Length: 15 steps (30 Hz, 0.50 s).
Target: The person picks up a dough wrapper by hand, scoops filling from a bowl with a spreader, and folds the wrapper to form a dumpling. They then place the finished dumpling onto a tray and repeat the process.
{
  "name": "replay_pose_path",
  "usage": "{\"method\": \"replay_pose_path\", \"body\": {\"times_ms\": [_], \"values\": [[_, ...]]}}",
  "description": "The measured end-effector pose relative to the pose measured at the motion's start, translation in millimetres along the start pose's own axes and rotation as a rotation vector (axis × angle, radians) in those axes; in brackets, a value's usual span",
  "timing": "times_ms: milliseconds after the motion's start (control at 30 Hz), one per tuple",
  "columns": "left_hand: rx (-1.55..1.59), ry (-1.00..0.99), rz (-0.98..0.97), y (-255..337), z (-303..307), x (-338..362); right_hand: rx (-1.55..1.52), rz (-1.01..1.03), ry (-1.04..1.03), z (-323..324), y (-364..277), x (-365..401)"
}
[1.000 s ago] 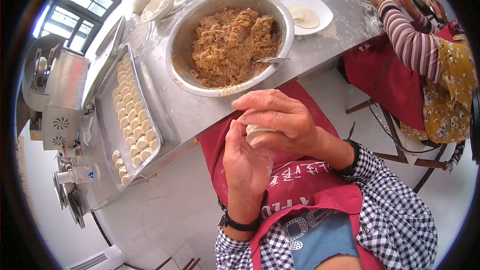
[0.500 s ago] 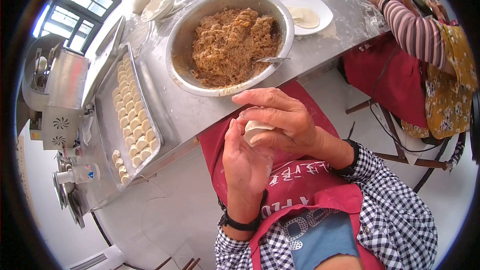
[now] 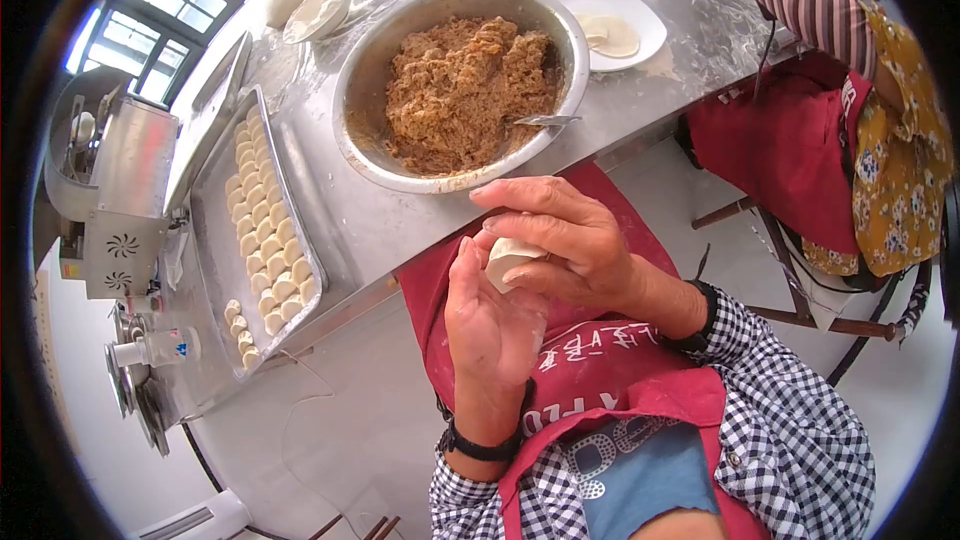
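Note:
A pale dough dumpling (image 3: 512, 258) sits between my two hands, partly covered by fingers. My left hand (image 3: 490, 325) comes up from below with its palm and fingers against the dumpling's left side. From the right, my right hand (image 3: 575, 240) closes its thumb and fingers over the dumpling's edge. Just beyond the hands, a large metal bowl (image 3: 352, 145) holds a brown minced filling (image 3: 465, 90). The handle of a metal spoon (image 3: 547, 120) sticks out of the filling.
Rows of shaped dumplings (image 3: 265, 225) lie on a metal tray (image 3: 215, 260) to the left. Behind the bowl, a white plate (image 3: 650, 25) holds dough wrappers (image 3: 610, 35). A co-worker's striped sleeve (image 3: 805, 0) reaches over the floury table (image 3: 690, 60) at right.
My hands stay almost in place around the dumpling, with only a slight finger shift. At the right, the co-worker's arm has moved farther up and left across the table.

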State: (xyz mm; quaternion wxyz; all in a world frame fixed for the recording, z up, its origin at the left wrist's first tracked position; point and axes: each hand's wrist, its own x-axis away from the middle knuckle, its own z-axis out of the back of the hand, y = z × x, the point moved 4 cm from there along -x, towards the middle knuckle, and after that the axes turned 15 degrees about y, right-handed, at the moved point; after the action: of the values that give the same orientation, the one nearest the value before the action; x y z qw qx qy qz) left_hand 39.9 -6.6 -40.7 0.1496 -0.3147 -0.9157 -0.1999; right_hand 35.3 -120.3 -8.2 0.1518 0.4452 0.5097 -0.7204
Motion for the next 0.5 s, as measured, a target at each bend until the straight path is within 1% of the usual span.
{"method": "replay_pose_path", "body": {"times_ms": [67,133,233,367,433,500], "values": [[-0.001,-0.009,0.0,-0.8,-3.7,0.7,0.002,0.001,0.002,0.4,2.0,0.8],[0.009,0.108,-0.034,-1.6,-7.0,0.8,0.008,0.096,-0.007,-0.4,2.8,2.0],[0.018,0.091,-0.063,-1.5,-5.8,1.1,0.032,0.151,-0.032,-1.3,1.2,2.1],[0.007,0.108,-0.065,-1.3,-5.6,1.0,0.095,0.163,-0.006,-1.4,-1.4,1.3],[0.092,0.028,0.005,-0.8,-4.8,-0.5,0.104,0.173,0.0,-0.8,-2.3,0.1],[0.063,0.011,0.003,0.5,-0.3,-1.1,0.082,0.138,0.019,-0.2,-2.1,0.3]]}}
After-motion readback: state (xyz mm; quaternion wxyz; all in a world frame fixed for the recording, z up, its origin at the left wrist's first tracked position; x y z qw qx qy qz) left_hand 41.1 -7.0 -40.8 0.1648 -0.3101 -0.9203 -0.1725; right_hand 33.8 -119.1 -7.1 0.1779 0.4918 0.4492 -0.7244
